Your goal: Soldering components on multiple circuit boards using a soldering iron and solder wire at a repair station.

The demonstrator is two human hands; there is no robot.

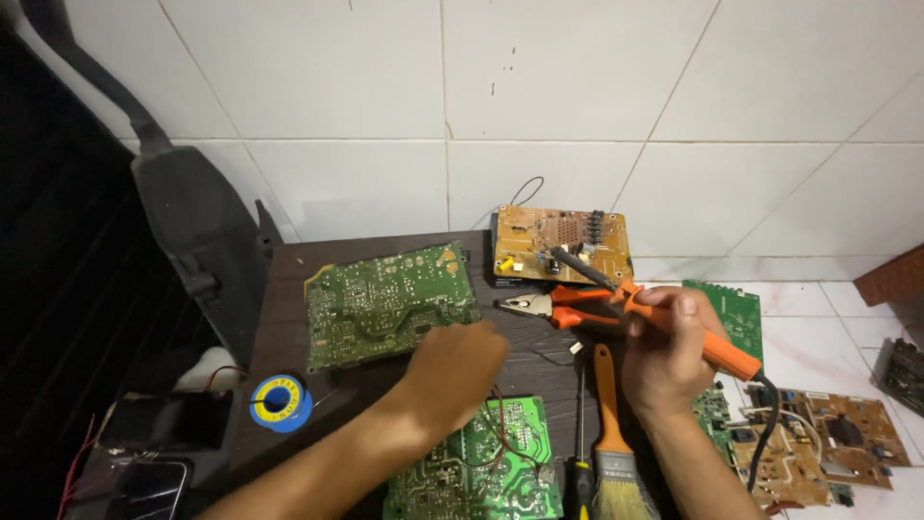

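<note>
Right hand (664,361) grips soldering iron (707,347) by its light orange handle; left hand (452,371), loosely curled, steadies the stiff, fragile green circuit board (385,303).

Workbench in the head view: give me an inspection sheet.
Surface: dark table, crowded.
Job's things: soldering iron; green board.
Clutter: pliers, brush, solder spool, brown board, screwdriver, phones.
Grippers: right hand grips the iron; left hand rests on the green board's edge.
Cables: iron's black cord.
Surroundings: white tiled wall, more boards on the floor.
</note>
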